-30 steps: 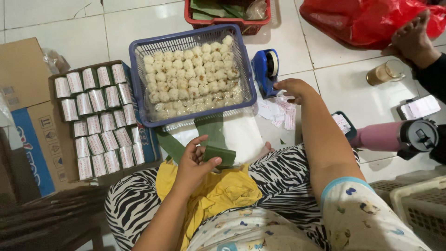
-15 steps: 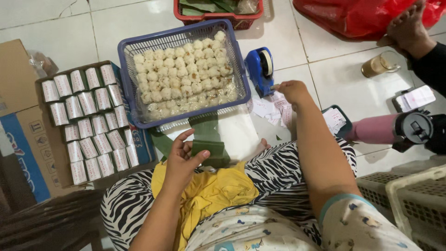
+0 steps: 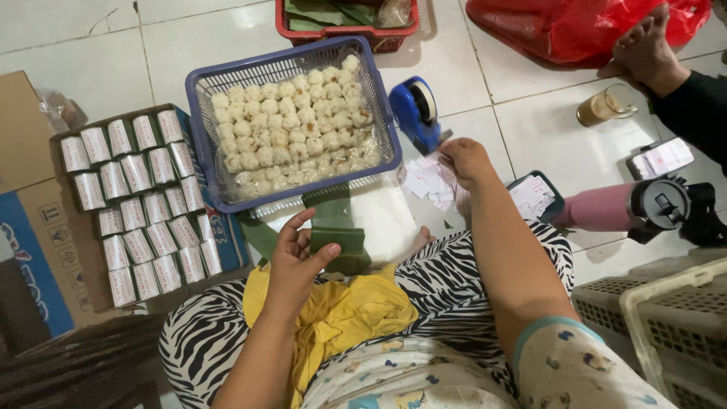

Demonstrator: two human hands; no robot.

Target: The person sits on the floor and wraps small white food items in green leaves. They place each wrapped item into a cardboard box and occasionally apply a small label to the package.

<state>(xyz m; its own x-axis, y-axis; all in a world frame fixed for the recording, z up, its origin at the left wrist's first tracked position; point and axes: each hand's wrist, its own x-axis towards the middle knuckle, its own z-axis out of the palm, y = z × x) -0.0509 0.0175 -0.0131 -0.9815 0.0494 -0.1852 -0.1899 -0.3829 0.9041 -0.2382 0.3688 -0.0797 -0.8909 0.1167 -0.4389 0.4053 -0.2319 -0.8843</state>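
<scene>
My left hand [image 3: 291,256] holds a folded green leaf strip [image 3: 335,240] over my lap, thumb on its top. More green leaf pieces [image 3: 327,203] lie just beyond it on the floor. My right hand [image 3: 463,158] reaches out to a small heap of white paper slips [image 3: 425,180] on the tiles, fingers closed on them. Directly ahead stands a blue plastic basket [image 3: 198,136] filled with several pale round dumplings [image 3: 291,121]. A blue tape dispenser [image 3: 415,110] sits right of the basket, near my right hand.
An open cardboard box [image 3: 30,220] with rows of small white wrapped rolls [image 3: 140,204] lies at left. A red basket [image 3: 344,34] of leaves and a red bag [image 3: 575,26] are at the back. Another person's hand [image 3: 644,53], a glass [image 3: 602,107], a pink bottle [image 3: 606,208], crates [image 3: 666,326] at right.
My right hand has stayed at the paper slips and closed on them. My left hand has lifted slightly and turned the leaf strip. The camera view has shifted a little.
</scene>
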